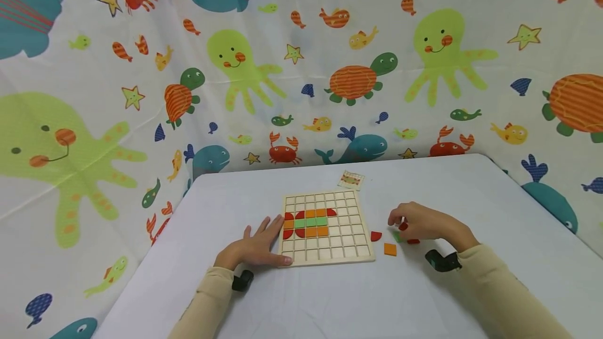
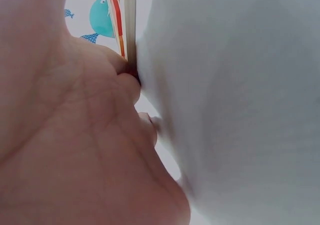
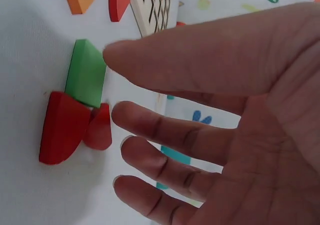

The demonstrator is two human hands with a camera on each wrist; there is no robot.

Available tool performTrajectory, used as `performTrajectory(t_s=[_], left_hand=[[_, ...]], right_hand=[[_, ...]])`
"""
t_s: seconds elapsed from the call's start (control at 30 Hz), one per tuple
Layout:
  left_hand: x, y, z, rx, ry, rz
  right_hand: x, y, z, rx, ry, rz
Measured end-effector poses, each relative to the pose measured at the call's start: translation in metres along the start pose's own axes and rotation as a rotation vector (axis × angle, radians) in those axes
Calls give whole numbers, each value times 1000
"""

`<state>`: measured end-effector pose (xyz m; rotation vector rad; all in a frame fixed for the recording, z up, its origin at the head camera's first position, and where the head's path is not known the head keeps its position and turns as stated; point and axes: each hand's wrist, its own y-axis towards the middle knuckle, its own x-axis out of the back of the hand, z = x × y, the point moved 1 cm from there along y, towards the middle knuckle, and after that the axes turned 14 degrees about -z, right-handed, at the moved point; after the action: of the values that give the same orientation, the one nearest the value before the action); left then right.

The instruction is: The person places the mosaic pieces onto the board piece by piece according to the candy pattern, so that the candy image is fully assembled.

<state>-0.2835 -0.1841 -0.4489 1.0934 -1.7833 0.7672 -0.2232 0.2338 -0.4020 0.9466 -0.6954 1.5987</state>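
A wooden grid board (image 1: 346, 234) lies on the table, with red quarter-round, orange square and green square tiles set in its left and middle cells. My left hand (image 1: 256, 245) rests at the board's left edge, fingers spread and thumb at the near corner. To the right of the board, my right hand (image 1: 419, 221) hovers over loose tiles with its fingers bent and nothing seen between them. Right by its fingertips are a green tile (image 3: 86, 72), a red quarter-round tile (image 3: 62, 127) and another red tile (image 3: 99, 130). The thumb hides most of the index finger.
Between the board and my right hand lie an orange square tile (image 1: 390, 249) and a red quarter-round tile (image 1: 375, 236). A small pattern card (image 1: 351, 180) sits behind the board. The white table (image 1: 348, 302) ends at a sea-animal curtain (image 1: 292, 67).
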Motion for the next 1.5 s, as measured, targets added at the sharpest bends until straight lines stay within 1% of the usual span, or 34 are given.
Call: performTrajectory(t_s=[0.2, 0.33, 0.6, 0.8, 0.97, 1.07, 1.27, 1.4, 1.5], left_hand=[[1, 2, -2, -13, -6, 6], [1, 0, -4, -3, 2, 1], [2, -4, -5, 9, 17, 5], [2, -5, -5, -5, 35, 7], [4, -5, -5, -22, 21, 4], [5, -6, -5, -18, 13, 9], [6, -6, -6, -18, 5, 12], [7, -7, -7, -17, 1, 7], [7, -8, -8, -15, 1, 3]], right_hand=[[0, -1, -5, -10, -54, 10], [-2, 0, -9, 3, -63, 5], [-4, 3, -15, 50, -26, 1], [-6, 4, -17, 43, -14, -4], [-9, 6, -20, 33, -4, -5], [-10, 7, -21, 46, 7, -8], [-9, 7, -22, 66, 66, -15], [-9, 6, -21, 54, 92, -18], [-9, 7, -21, 27, 98, -20]])
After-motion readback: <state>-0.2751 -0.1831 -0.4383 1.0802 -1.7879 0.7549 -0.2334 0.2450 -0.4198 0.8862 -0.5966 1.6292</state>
